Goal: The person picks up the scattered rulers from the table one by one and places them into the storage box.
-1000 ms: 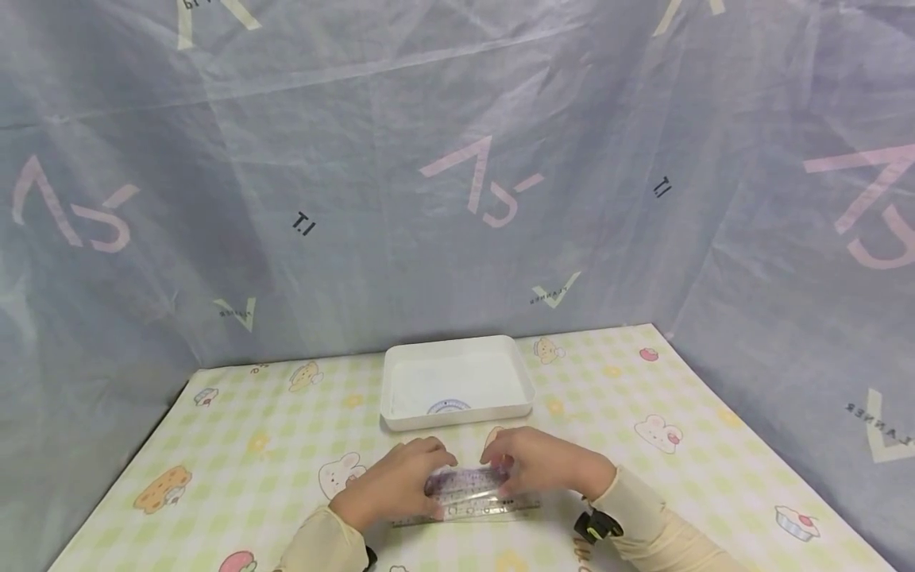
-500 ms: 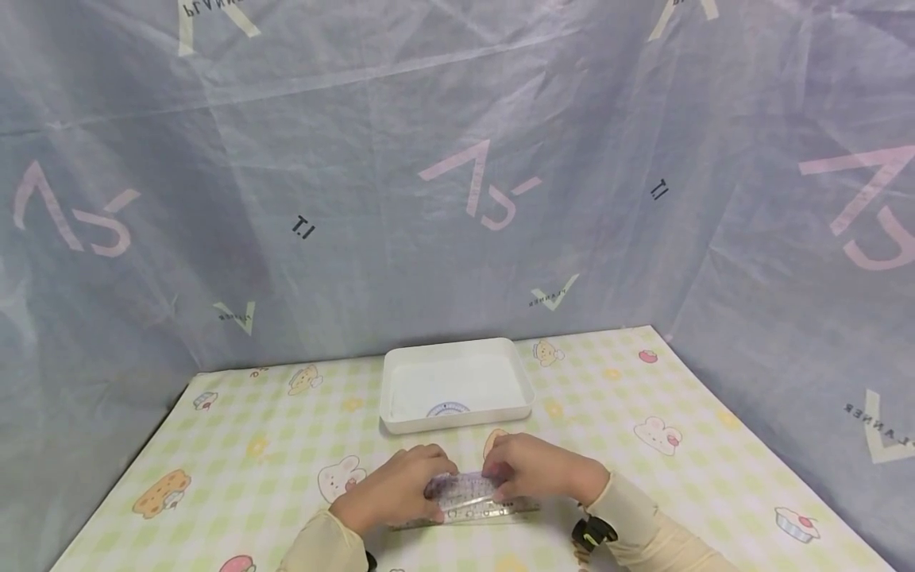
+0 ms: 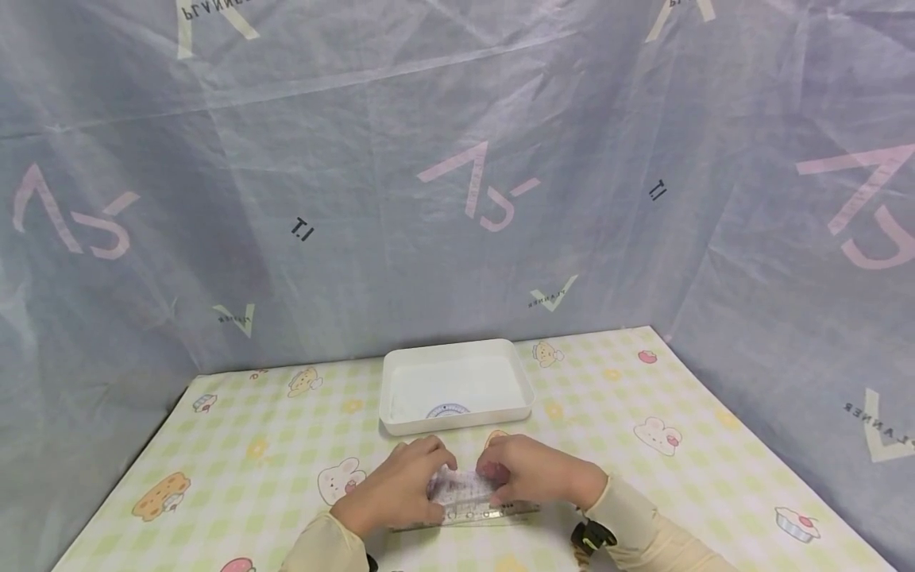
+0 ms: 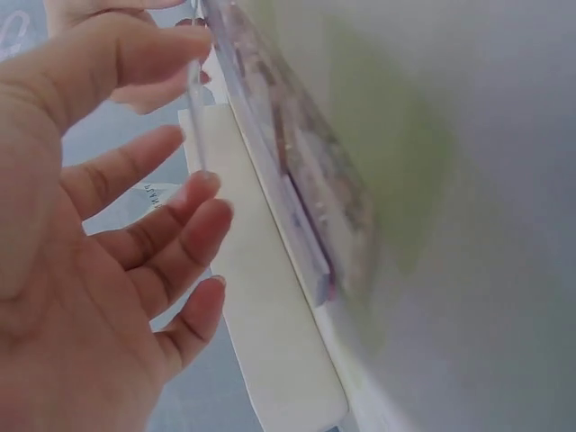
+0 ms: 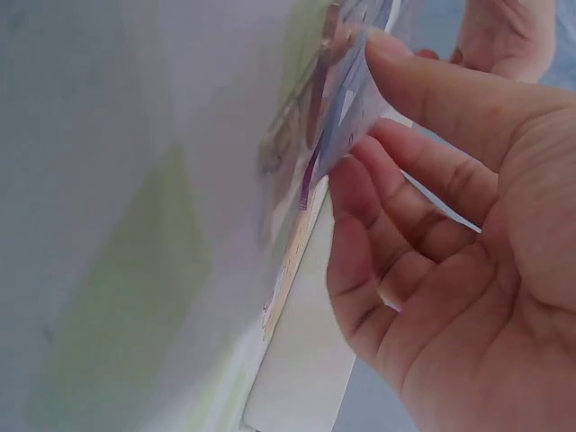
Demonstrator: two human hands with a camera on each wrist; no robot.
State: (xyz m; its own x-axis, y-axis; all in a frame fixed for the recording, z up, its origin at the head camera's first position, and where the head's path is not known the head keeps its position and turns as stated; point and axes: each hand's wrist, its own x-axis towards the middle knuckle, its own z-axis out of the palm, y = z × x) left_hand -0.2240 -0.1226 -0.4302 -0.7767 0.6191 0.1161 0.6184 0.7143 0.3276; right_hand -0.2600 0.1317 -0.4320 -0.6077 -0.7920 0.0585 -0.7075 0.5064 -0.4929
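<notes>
Between the two hands, near the table's front, is a clear plastic ruler (image 3: 461,486) with fine printed markings and a purplish tint. My left hand (image 3: 402,486) pinches its left end between thumb and fingertips; the left wrist view shows the plate edge-on there. At the other end my right hand (image 3: 542,472) pinches it, thumb on the near face and fingers behind. Lower in the head view, another clear strip (image 3: 525,508) with small round marks lies on the tablecloth. From the left wrist, flat clear pieces (image 4: 301,171) lie on the cloth beside the held plate.
Behind the hands stands a shallow white tray (image 3: 457,422). Inside it, at the front, lies a clear protractor (image 3: 448,410) with a blue scale. The table bears a green checked cloth (image 3: 250,429) with cartoon prints. Grey fabric sheets (image 3: 343,262) hang at the back and sides.
My right fingers have shifted slightly along the ruler's top and thumb has moved a little left. Both hands stay at the ruler, and the tray has not moved.
</notes>
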